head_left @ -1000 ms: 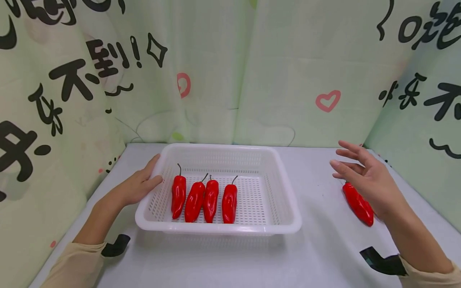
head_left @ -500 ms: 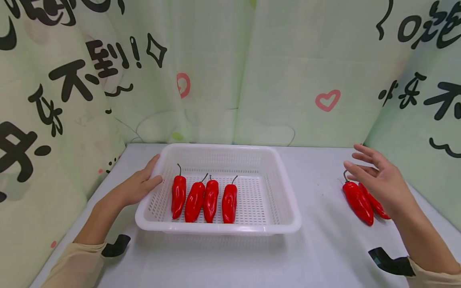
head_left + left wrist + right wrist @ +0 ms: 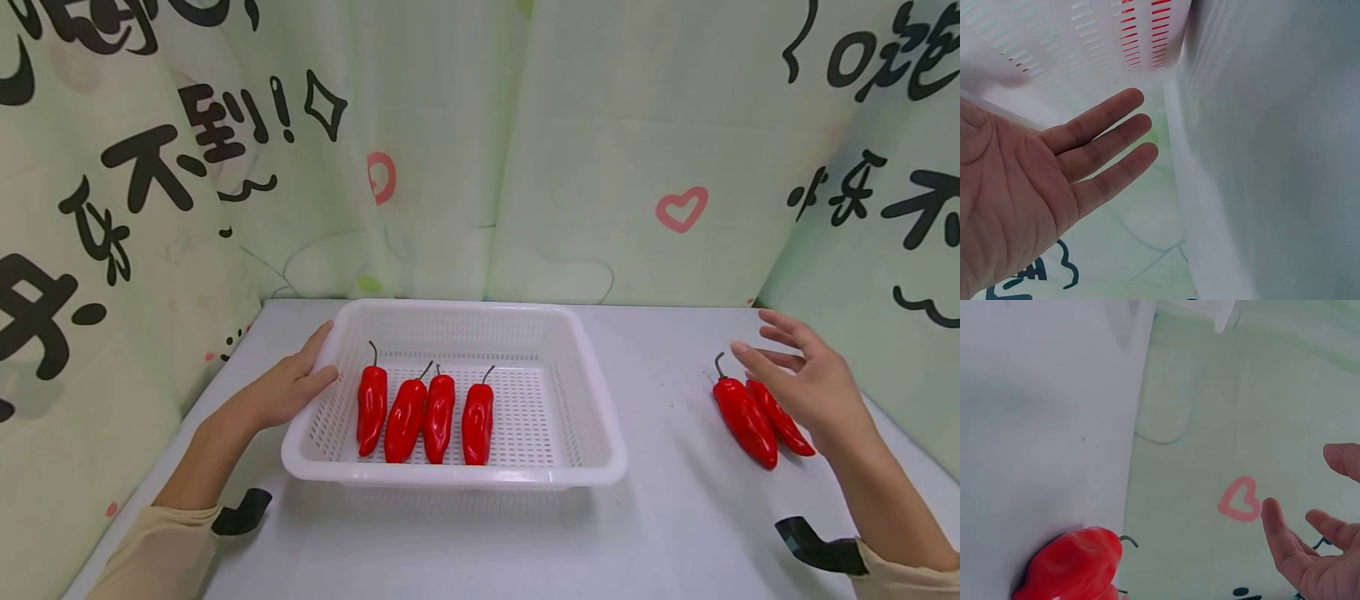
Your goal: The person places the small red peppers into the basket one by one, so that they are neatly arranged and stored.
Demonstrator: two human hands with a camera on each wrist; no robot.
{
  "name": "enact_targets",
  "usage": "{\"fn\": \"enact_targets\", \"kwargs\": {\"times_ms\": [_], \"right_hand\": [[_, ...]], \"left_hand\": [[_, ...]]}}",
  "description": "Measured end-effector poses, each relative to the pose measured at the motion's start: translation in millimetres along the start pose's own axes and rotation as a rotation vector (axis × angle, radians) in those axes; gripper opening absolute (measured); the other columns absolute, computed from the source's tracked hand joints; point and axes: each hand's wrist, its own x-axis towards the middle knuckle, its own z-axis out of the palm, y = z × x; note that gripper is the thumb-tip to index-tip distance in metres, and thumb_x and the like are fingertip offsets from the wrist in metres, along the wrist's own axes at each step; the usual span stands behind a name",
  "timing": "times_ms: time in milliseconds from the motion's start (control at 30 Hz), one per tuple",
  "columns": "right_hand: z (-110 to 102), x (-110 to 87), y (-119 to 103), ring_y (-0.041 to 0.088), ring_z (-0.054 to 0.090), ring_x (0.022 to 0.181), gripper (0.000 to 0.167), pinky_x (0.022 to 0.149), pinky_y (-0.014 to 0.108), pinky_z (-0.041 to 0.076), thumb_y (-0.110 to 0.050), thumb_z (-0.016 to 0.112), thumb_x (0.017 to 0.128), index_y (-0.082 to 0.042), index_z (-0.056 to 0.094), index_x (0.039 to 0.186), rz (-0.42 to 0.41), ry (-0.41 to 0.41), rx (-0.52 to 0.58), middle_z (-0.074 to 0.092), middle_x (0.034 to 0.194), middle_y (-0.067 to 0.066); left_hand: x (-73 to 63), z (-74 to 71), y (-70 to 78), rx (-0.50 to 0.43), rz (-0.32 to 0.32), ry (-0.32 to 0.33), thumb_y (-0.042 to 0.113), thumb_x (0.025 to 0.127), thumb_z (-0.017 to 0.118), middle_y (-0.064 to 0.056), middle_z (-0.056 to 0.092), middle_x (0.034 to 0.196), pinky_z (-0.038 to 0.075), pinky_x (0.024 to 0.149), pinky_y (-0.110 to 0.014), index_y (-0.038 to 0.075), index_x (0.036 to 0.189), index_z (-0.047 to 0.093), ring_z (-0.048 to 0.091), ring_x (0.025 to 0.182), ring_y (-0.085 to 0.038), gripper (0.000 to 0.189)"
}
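A white perforated plastic basket stands on the table with several glossy red chili peppers lined up inside it. At its left rim rests my left hand, the thumb at the rim; in the left wrist view three straight fingers spread beside the outer wall. My right hand hovers over the table's right side with fingers apart and holds nothing. Just left of and below it lie two more red chili peppers, a nearer one and another partly behind the hand.
The white table ends at a pale green curtain with black lettering and hearts, which rises behind and at both sides. Black straps hang at both cuffs.
My right hand has moved right and slightly down, uncovering the second pepper on the table. The left hand, the basket and its peppers stay put.
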Motion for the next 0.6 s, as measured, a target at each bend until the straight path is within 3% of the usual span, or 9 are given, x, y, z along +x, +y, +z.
{"fn": "enact_targets", "kwargs": {"times_ms": [100,200,333,500,600], "right_hand": [[-1,1.2,4,0.064,0.035,0.133,0.085,0.059,0.021,0.058,-0.041,0.06,0.101,-0.011,0.012,0.165,0.004,0.01,-0.015,0.022,0.16,0.036],[-1,2.6,9,0.065,0.035,0.133,0.084,0.071,0.045,0.064,-0.041,0.059,0.102,-0.009,0.012,0.164,0.012,0.021,-0.031,0.023,0.159,0.037],[-3,4.8,16,0.065,0.035,0.133,0.084,0.087,0.068,0.05,-0.04,0.058,0.102,-0.007,0.012,0.164,0.026,0.024,-0.04,0.022,0.158,0.039],[-3,7.9,24,0.067,0.035,0.132,0.084,0.091,0.071,0.043,-0.038,0.058,0.102,-0.004,0.011,0.163,0.029,0.026,-0.054,0.021,0.157,0.041],[-2,10.5,29,0.067,0.037,0.129,0.084,0.09,0.071,0.045,-0.038,0.058,0.102,-0.002,0.012,0.162,0.032,0.026,-0.082,0.022,0.155,0.042]], "left_hand": [[0.2,0.0,-0.1,-0.004,0.003,-0.001,0.023,0.105,0.051,-0.029,0.058,0.127,0.064,0.067,-0.043,0.008,0.163,0.001,0.074,0.088,-0.026,0.079],[0.9,-0.1,-0.8,-0.005,0.005,-0.003,0.023,0.105,0.051,-0.029,0.057,0.128,0.064,0.067,-0.042,0.008,0.163,0.002,0.073,0.087,-0.025,0.078],[2.4,-1.1,-1.9,0.0,-0.002,-0.006,0.022,0.105,0.048,-0.029,0.057,0.128,0.064,0.068,-0.042,0.007,0.163,0.002,0.072,0.083,-0.021,0.075],[3.6,-2.4,-3.4,0.0,-0.009,-0.011,0.022,0.105,0.047,-0.029,0.056,0.129,0.064,0.068,-0.041,0.007,0.163,0.002,0.071,0.083,-0.021,0.075],[3.7,-2.6,-4.2,0.002,-0.006,-0.013,0.022,0.105,0.047,-0.03,0.055,0.129,0.064,0.068,-0.042,0.007,0.163,0.001,0.071,0.084,-0.021,0.075]]}}
